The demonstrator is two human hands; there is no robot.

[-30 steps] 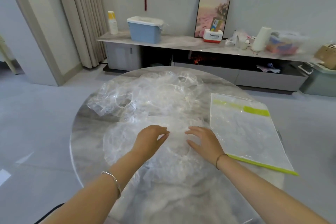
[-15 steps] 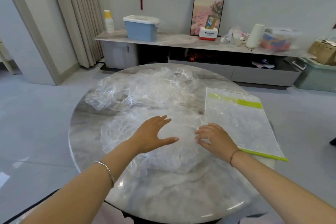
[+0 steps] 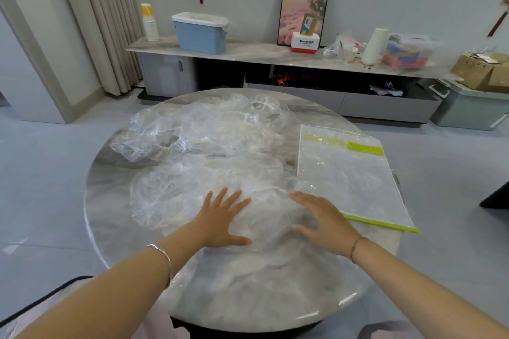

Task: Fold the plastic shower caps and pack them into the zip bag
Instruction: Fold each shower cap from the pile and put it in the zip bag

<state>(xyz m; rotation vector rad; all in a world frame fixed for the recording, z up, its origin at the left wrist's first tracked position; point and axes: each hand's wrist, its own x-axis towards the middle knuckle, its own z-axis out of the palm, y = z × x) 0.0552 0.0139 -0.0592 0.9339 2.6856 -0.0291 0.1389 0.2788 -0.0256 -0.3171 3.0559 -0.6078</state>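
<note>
Several clear plastic shower caps lie crumpled on the round marble table (image 3: 115,201). The nearest shower cap (image 3: 176,192) is spread out in front of me, and a heap of more shower caps (image 3: 203,126) sits behind it. My left hand (image 3: 220,220) lies flat on the near cap with fingers spread. My right hand (image 3: 325,220) presses flat on the same cap's right side. A clear zip bag (image 3: 349,173) with a green zip strip lies flat at the table's right, just beyond my right hand.
A low marble sideboard (image 3: 248,52) runs along the back wall with a blue bin (image 3: 201,33), a framed picture (image 3: 303,8), a paper roll (image 3: 374,47) and boxes. A grey crate (image 3: 468,107) stands on the floor at right.
Both hands moved apart and flattened on the near cap, the left going from loosely curled to spread fingers. The camera drew back a little from the table.
</note>
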